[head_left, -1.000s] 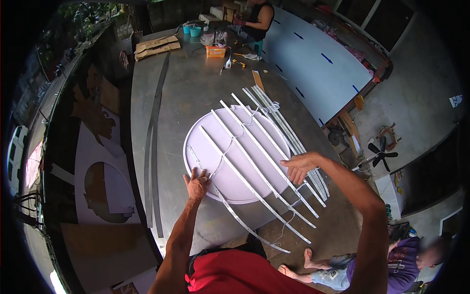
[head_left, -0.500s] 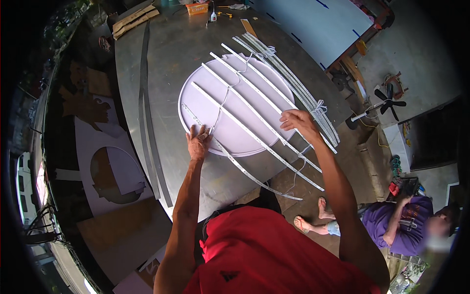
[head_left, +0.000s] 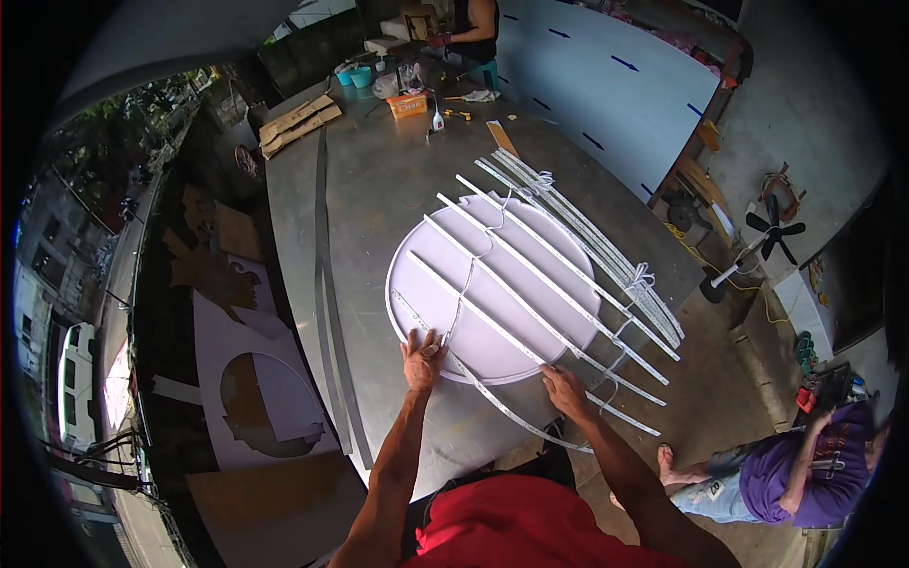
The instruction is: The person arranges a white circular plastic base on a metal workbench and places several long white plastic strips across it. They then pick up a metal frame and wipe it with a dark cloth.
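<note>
A round pale-lilac panel point(head_left: 511, 346) with a raised rim lies on the metal table. Several narrow white LED strips, linked by thin white wires, run diagonally across it. My left hand point(head_left: 422, 362) rests with spread fingers on the panel's near-left rim, over the nearest LED strip point(head_left: 483, 388), which curves off past the table edge. My right hand point(head_left: 566, 392) is at the near-right rim, its fingers closed on the second LED strip point(head_left: 492, 324); its fingertips are partly hidden. A tied bundle of strips point(head_left: 597, 244) lies along the panel's right side.
Long dark bars point(head_left: 325, 275) lie along the left of the metal table point(head_left: 379, 189). Farther off are wood pieces point(head_left: 298, 125), an orange tub point(head_left: 408, 105) and a white bottle point(head_left: 437, 121). A person in purple point(head_left: 805, 464) sits at right; another person point(head_left: 473, 33) is at the far end.
My right hand has moved left and nearer, from the strips at the right to the second strip. My left hand stays at the rim. The view has tilted up, showing more of the far end.
</note>
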The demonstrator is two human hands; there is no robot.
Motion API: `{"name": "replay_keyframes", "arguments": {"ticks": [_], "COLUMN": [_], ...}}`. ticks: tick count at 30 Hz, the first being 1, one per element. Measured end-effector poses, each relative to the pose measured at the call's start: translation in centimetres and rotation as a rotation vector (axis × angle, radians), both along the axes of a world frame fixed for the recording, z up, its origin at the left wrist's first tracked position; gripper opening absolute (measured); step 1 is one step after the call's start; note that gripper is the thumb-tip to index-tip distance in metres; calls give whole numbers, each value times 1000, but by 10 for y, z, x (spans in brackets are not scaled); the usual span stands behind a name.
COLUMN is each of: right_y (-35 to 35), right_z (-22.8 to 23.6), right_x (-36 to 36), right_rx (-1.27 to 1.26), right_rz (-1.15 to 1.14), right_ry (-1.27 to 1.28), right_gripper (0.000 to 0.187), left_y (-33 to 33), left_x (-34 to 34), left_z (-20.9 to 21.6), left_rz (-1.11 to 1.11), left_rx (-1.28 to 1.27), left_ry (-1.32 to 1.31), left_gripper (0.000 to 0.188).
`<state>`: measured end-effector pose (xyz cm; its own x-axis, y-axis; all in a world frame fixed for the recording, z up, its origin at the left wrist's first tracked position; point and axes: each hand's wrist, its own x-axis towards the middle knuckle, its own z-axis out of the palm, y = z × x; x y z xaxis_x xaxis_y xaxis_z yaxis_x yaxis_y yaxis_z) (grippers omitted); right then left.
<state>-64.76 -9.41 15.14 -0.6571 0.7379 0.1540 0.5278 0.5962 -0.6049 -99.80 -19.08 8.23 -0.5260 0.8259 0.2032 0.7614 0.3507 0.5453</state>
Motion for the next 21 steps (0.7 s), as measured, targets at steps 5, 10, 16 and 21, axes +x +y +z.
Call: {"name": "replay_keyframes", "arguments": {"ticks": [5,10,16,21], "right_y": [6,0,17,90], "right_z": [-26,-12,-6,-4], "right_x": [-1,-1,9,46], "right_rx": [91,156,192,441], "right_rz": [14,20,-186,-374], "right_ry": [197,214,154,22], "right_gripper": [34,36,33,51], "left_y": [0,4,0,5], "left_x": [-1,2,-2,-3], "left_z": [7,7,1,-2], "left_rz": [-11,-17,-21,-40], "left_rx": [37,3,-50,-52], "left_ry": [-4,13,107,139], "left_gripper": [35,35,36,35]}}
